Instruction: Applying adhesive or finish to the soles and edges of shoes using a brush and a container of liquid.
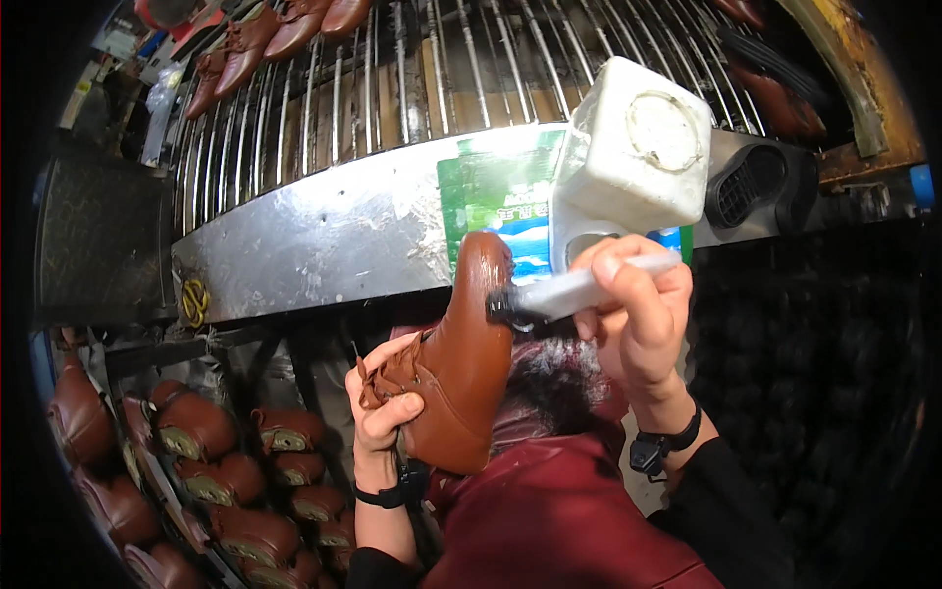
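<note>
A brown lace-up shoe upper without a sole is held up over my lap, toe pointing away from me. My left hand is closed round it at the laces. In my right hand is a brush with a pale handle and dark bristles, and its bristles touch the side of the shoe near the toe. Behind that hand a white plastic jug with its side cut open stands on a green and blue printed sheet. The jug's inside is mostly hidden.
A metal ledge borders a roller conveyor carrying brown shoes at far left. Dark soles lie right of the jug. Racks at lower left hold several brown uppers. Yellow-handled scissors hang at the ledge's left end.
</note>
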`<state>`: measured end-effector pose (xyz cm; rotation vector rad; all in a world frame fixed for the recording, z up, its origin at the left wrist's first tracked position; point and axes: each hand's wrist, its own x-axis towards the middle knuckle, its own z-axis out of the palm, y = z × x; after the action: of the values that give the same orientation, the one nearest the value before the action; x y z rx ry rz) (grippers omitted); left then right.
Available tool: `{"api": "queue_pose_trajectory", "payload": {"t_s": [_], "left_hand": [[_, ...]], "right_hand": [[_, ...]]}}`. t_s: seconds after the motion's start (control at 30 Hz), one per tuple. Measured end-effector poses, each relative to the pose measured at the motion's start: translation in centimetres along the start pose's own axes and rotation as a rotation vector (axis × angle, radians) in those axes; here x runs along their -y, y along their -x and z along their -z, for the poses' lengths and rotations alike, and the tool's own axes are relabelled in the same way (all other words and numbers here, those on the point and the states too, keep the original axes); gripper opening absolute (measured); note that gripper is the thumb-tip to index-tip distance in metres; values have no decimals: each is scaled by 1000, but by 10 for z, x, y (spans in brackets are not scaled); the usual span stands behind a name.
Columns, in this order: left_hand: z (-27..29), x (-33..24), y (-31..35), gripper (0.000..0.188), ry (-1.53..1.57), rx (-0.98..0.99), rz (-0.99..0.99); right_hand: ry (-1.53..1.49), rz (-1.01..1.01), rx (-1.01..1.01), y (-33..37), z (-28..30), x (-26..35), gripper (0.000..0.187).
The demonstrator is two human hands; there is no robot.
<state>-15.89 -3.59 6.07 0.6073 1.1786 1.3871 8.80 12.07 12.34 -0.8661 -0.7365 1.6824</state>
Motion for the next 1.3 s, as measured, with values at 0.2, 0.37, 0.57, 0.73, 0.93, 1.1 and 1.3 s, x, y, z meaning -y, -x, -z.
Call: {"api": "queue_pose_trajectory", "payload": {"t_s": [0.2,0.37,0.57,0.73,0.93,1.1,1.3], "left_hand": [[7,2,2,68,-3,41,-13],[-3,-2,-4,60,101,21,-2],[-8,-16,-3,40,146,-10,21],[-12,-19,-1,36,184,-69,-15],[-12,-23,-3,32,305,-100,41],[-35,-22,-17,34,676,-68,39],[-42,-37,-22,34,221,-98,-83]], "right_hand": [[342,120,210,55,-5,-1,13],[435,274,310,93,-5,-18,11],[546,337,637,105,-10,8,16],[623,414,551,90,-15,12,17],[688,541,707,85,-31,38,26],[654,568,730,57,-30,45,27],[544,580,780,1,-34,48,34]]}}
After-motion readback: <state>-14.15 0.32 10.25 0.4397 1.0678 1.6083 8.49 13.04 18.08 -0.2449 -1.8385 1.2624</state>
